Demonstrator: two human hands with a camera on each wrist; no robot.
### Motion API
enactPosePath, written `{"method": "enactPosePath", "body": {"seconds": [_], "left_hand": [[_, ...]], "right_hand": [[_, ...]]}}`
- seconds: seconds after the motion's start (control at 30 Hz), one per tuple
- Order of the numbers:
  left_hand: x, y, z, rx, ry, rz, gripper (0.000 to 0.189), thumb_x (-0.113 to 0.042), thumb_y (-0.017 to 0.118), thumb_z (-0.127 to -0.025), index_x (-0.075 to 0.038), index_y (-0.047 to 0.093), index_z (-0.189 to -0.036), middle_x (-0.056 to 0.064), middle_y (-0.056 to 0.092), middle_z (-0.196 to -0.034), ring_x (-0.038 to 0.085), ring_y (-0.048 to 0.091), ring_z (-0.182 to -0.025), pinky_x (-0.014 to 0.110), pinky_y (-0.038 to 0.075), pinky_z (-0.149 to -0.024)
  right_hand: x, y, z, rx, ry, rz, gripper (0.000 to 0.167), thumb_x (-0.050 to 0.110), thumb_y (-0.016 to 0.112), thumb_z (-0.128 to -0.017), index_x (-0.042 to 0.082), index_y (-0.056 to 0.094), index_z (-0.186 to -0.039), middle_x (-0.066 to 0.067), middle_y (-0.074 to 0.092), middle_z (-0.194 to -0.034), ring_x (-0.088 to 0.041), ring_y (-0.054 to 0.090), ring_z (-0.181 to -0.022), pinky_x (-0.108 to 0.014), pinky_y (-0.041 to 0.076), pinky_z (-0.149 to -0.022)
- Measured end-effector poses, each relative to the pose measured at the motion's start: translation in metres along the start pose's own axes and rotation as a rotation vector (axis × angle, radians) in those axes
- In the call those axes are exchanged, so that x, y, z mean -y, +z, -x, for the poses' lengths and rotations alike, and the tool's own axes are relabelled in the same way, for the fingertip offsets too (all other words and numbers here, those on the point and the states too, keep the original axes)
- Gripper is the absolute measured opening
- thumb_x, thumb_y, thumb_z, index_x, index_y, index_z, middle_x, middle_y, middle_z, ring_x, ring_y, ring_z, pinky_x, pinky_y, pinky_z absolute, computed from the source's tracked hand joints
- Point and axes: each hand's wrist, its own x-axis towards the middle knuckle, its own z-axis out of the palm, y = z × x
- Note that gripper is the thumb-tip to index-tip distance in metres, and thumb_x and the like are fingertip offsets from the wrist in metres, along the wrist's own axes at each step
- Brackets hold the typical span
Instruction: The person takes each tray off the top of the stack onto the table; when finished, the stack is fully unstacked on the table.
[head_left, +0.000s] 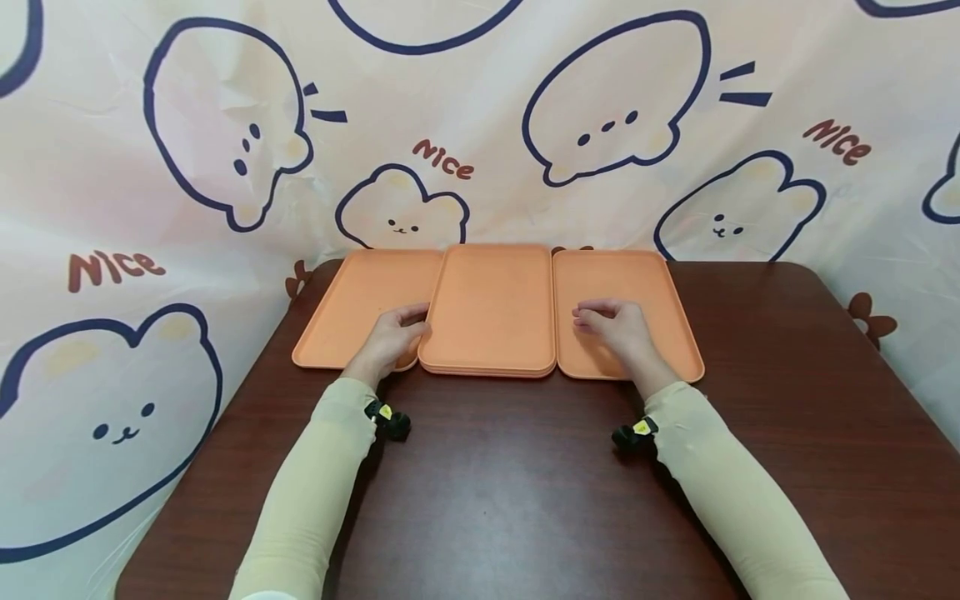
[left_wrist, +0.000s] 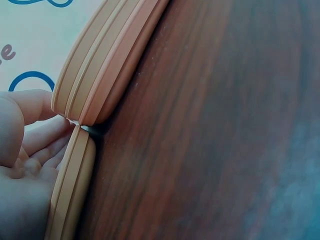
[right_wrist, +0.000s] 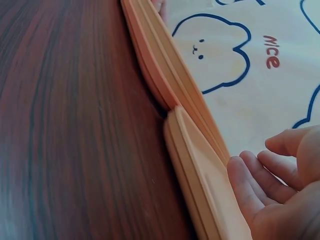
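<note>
Three groups of orange rectangular trays lie side by side: a left tray [head_left: 382, 283], a middle stack [head_left: 491, 308] and a right tray [head_left: 622, 283]. My left hand [head_left: 390, 337] reaches over the left tray, with its fingertips at the left edge of the middle stack. In the left wrist view, the thumb of the left hand [left_wrist: 27, 145] meets the stack's rim, and the other fingers are partly hidden behind it. Over the right tray hovers my right hand [head_left: 618, 329], fingers loosely bent, apart from the stack. Nothing sits between the fingers of the right hand [right_wrist: 280, 185].
The dark brown wooden table [head_left: 495, 483] extends in front of the trays and to both sides. A pale curtain [head_left: 495, 108] with cartoon bears hangs close behind its far edge. Each wrist wears a small black camera, such as the left camera [head_left: 393, 423].
</note>
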Motion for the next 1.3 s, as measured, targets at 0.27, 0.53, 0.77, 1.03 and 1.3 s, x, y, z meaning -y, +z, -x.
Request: {"method": "enactPosePath", "body": {"seconds": [0.27, 0.53, 0.77, 1.03, 1.3], "left_hand": [[-0.001, 0.002, 0.002, 0.005, -0.02, 0.016, 0.058, -0.01, 0.059, -0.108, -0.006, 0.046, -0.164, 0.018, 0.049, -0.166, 0.028, 0.05, -0.148, 0.018, 0.048, -0.096], [0.0, 0.004, -0.001, 0.005, -0.03, 0.026, 0.057, -0.01, 0.059, -0.108, -0.006, 0.046, -0.164, 0.018, 0.049, -0.166, 0.029, 0.049, -0.151, 0.035, 0.045, -0.116], [0.001, 0.002, -0.003, 0.006, -0.019, 0.025, 0.058, -0.009, 0.059, -0.108, -0.005, 0.045, -0.164, 0.019, 0.048, -0.167, 0.03, 0.048, -0.151, 0.038, 0.043, -0.119], [0.002, 0.002, -0.003, 0.005, -0.012, 0.029, 0.058, -0.009, 0.059, -0.108, -0.004, 0.045, -0.164, 0.019, 0.048, -0.167, 0.03, 0.046, -0.154, 0.041, 0.041, -0.123], [0.0, 0.0, -0.002, -0.014, -0.017, 0.003, 0.052, -0.014, 0.057, -0.111, -0.008, 0.05, -0.162, 0.014, 0.049, -0.166, 0.011, 0.059, -0.119, 0.014, 0.048, -0.08]], "right_hand": [[-0.002, 0.025, -0.01, 0.0, 0.025, 0.141, 0.038, 0.016, 0.065, -0.107, -0.003, 0.069, -0.14, -0.026, 0.072, -0.135, -0.027, 0.077, -0.108, -0.026, 0.061, -0.088], [-0.006, 0.038, -0.018, -0.025, 0.06, 0.15, 0.037, 0.018, 0.067, -0.106, -0.001, 0.071, -0.137, -0.02, 0.073, -0.123, -0.015, 0.071, -0.086, -0.022, 0.057, -0.075], [-0.006, 0.048, -0.021, -0.069, 0.082, 0.236, 0.04, 0.021, 0.07, -0.103, 0.002, 0.071, -0.139, -0.017, 0.071, -0.132, -0.025, 0.067, -0.11, -0.029, 0.055, -0.086], [-0.002, 0.061, -0.02, -0.153, 0.021, 0.401, 0.029, 0.014, 0.066, -0.098, 0.001, 0.076, -0.123, -0.017, 0.073, -0.124, -0.032, 0.066, -0.114, -0.043, 0.057, -0.095], [0.009, 0.063, -0.017, -0.233, -0.049, 0.376, 0.033, 0.015, 0.063, -0.099, 0.002, 0.078, -0.125, -0.017, 0.077, -0.122, -0.034, 0.069, -0.119, -0.048, 0.058, -0.102]]}}
